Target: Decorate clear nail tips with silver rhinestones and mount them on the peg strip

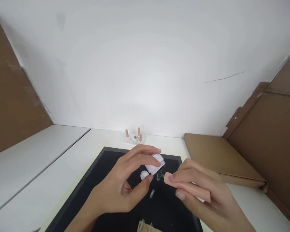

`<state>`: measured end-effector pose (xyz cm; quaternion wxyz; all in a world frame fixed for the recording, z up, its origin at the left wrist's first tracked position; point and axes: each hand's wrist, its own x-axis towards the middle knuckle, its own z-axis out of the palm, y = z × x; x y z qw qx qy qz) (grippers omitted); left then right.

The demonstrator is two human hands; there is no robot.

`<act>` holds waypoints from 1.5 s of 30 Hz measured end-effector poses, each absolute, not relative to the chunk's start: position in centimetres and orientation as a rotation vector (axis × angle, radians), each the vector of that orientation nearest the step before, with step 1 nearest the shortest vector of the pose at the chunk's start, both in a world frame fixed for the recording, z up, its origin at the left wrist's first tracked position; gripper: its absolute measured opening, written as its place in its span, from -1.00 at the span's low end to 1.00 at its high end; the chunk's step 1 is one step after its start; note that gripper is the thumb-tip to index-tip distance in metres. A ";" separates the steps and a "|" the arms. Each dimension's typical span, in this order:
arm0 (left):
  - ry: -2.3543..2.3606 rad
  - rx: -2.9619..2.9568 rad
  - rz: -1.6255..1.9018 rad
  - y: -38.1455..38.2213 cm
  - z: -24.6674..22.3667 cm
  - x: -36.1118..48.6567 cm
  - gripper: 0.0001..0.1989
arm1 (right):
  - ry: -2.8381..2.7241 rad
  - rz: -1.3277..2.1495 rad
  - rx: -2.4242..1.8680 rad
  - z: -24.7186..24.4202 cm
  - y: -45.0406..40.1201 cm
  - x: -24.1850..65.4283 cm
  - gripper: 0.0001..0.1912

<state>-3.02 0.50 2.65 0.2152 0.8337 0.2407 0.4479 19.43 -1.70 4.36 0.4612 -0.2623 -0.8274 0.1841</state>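
My left hand (123, 180) grips a small white ridged piece (154, 163) between thumb and fingers, tilted over a black mat. It looks like a small jar, but I cannot be sure. Close by its lower edge is a round white cap-like piece (144, 175). My right hand (203, 190) is closed around a peach tapered cap (188, 188), like that of a nail polish bottle. Between the hands, dark and clear little bits (160, 176) lie near the cap's narrow end; a brush cannot be made out. A small clear piece (152, 193) rests on the mat below.
The black mat (116, 158) has a grey border. Behind it stand several peach-capped bottles (135, 138) by the white wall. A flat cardboard box (207, 154) lies at right. Clear pieces sit on a tan strip (146, 227) at the bottom edge. Cardboard panels flank both sides.
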 end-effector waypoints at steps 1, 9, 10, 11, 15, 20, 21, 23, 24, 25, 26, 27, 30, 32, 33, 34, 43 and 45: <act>0.652 2.317 1.244 0.4 2.7 -3.1 -0.54 | -2.034 0.451 -0.644 4.4 -1.7 19.5 -0.80; 0.625 2.401 1.246 0.5 3.3 -3.1 -0.57 | -2.032 0.448 -0.652 4.4 -1.6 19.4 -0.80; 0.620 2.403 1.252 0.5 3.4 -3.1 -0.58 | -2.031 0.450 -0.657 4.5 -1.6 19.4 -0.80; 0.614 2.404 1.259 0.6 3.4 -3.0 -0.58 | -2.031 0.452 -0.663 4.6 -1.6 19.4 -0.79; 0.581 2.400 1.269 0.7 3.5 -3.1 -0.59 | -2.025 0.436 -0.664 4.7 -1.7 19.2 -0.79; 0.587 2.378 1.276 0.9 3.0 -3.5 -0.57 | -1.981 0.352 -0.622 3.9 -1.7 19.4 -0.79; 0.593 2.375 1.275 1.0 2.9 -3.6 -0.57 | -1.975 0.336 -0.618 3.6 -1.7 19.5 -0.78; 0.608 2.374 1.265 1.1 2.8 -3.6 -0.57 | -1.974 0.322 -0.627 3.2 -1.7 19.7 -0.75; 0.615 2.374 1.262 1.1 2.8 -3.6 -0.58 | -1.980 0.323 -0.633 3.1 -1.6 19.7 -0.74; 0.622 2.375 1.261 1.1 2.8 -3.6 -0.58 | -1.988 0.328 -0.640 3.0 -1.6 19.8 -0.74; 0.623 2.377 1.262 1.1 2.9 -3.5 -0.58 | -1.994 0.335 -0.645 3.0 -1.6 19.8 -0.74; 0.621 2.379 1.264 1.1 3.0 -3.4 -0.58 | -1.996 0.344 -0.656 3.0 -1.6 19.8 -0.75; 0.607 2.382 1.277 1.1 3.1 -3.2 -0.59 | -1.991 0.339 -0.706 3.1 -1.7 19.6 -0.76; 0.607 2.378 1.277 1.1 3.1 -3.2 -0.59 | -2.000 0.311 -0.741 3.2 -1.8 19.4 -0.76; 0.606 2.372 1.275 1.0 3.1 -3.2 -0.59 | -2.007 0.295 -0.754 3.1 -1.8 19.4 -0.77; 0.604 2.363 1.270 1.0 3.0 -3.2 -0.59 | -2.013 0.282 -0.764 3.1 -1.8 19.3 -0.78; 0.503 2.341 1.290 1.3 2.4 -3.1 -0.60 | -2.031 0.263 -0.796 2.8 -2.0 19.3 -0.85; 0.482 2.338 1.300 1.5 2.3 -3.1 -0.60 | -2.032 0.275 -0.808 2.8 -2.0 19.4 -0.85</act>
